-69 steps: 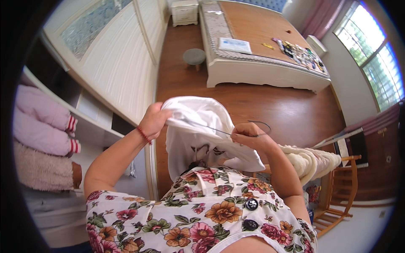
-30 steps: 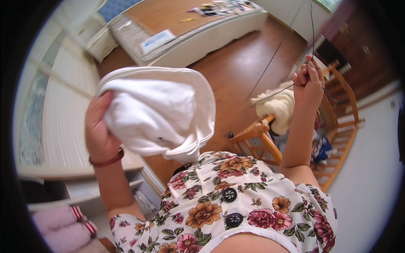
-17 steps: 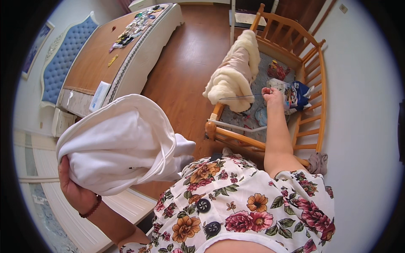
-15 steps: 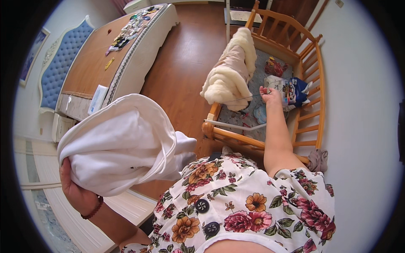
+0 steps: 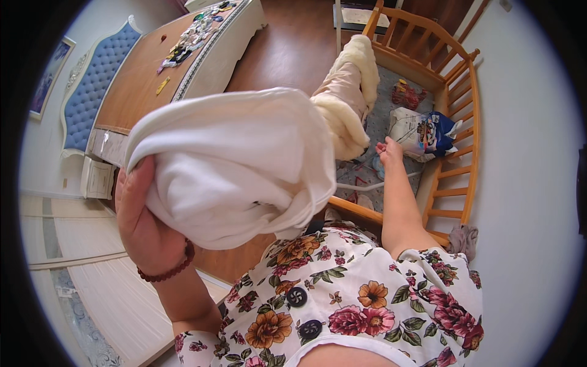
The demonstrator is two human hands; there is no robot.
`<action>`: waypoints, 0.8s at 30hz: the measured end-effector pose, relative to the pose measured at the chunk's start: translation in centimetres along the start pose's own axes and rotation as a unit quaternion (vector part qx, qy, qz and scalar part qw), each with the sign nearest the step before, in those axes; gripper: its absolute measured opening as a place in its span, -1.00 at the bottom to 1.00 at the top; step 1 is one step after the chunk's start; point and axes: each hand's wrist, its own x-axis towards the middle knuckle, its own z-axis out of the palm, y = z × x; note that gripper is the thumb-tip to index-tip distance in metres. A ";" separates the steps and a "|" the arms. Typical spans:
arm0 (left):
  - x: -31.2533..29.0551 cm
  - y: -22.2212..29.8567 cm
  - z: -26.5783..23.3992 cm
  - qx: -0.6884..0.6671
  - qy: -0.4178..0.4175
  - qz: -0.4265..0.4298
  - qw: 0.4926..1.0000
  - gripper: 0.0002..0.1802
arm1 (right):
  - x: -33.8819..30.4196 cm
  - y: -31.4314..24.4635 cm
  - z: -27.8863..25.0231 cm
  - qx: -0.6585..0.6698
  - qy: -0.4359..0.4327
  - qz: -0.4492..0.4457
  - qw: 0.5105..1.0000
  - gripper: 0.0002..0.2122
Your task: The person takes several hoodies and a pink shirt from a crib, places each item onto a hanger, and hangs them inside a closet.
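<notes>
- The white garment (image 5: 226, 171) was gripped at its left edge by the left hand (image 5: 150, 226), the thumb closed over the cloth.
- It was held up off every surface, bunched and unfolded; no hanger could be seen in it. Gathering it up was judged done, and setting it down not yet done.
- Over the crib, well to the right of that grip, the right hand (image 5: 390, 150) was held with its fingers partly curled; whether anything thin was pinched there could not be told.
- Left of and beyond the left grip, a bed (image 5: 134, 85) was seen, strewn with small items (image 5: 192, 40).
- Beyond the garment, bare wooden floor (image 5: 278, 52) was shown.
- Just left of the right hand, a fluffy cream cover (image 5: 348, 125) was draped over the crib's side.
- Around and below the right hand, the wooden crib (image 5: 359, 210) was seen; a white-and-blue bag (image 5: 409, 128) was placed just beyond the fingers.
</notes>
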 end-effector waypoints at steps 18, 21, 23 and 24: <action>-8.3 2.3 -2.8 -0.029 0.089 0.128 0.987 -0.81 | -29.4 6.4 8.9 -0.251 -0.754 0.068 0.603 -0.58; -12.7 5.1 -5.1 0.069 0.102 0.185 0.975 -0.82 | -35.4 8.7 10.4 -0.222 -0.717 0.153 0.642 -0.70; -15.1 7.4 -6.6 0.140 0.104 0.230 0.957 -0.79 | -37.9 8.4 13.1 -0.196 -0.710 0.104 0.669 -0.66; -17.8 8.7 -7.0 0.266 0.180 0.259 0.911 -0.77 | -40.7 8.7 13.9 -0.182 -0.717 0.110 0.664 -0.64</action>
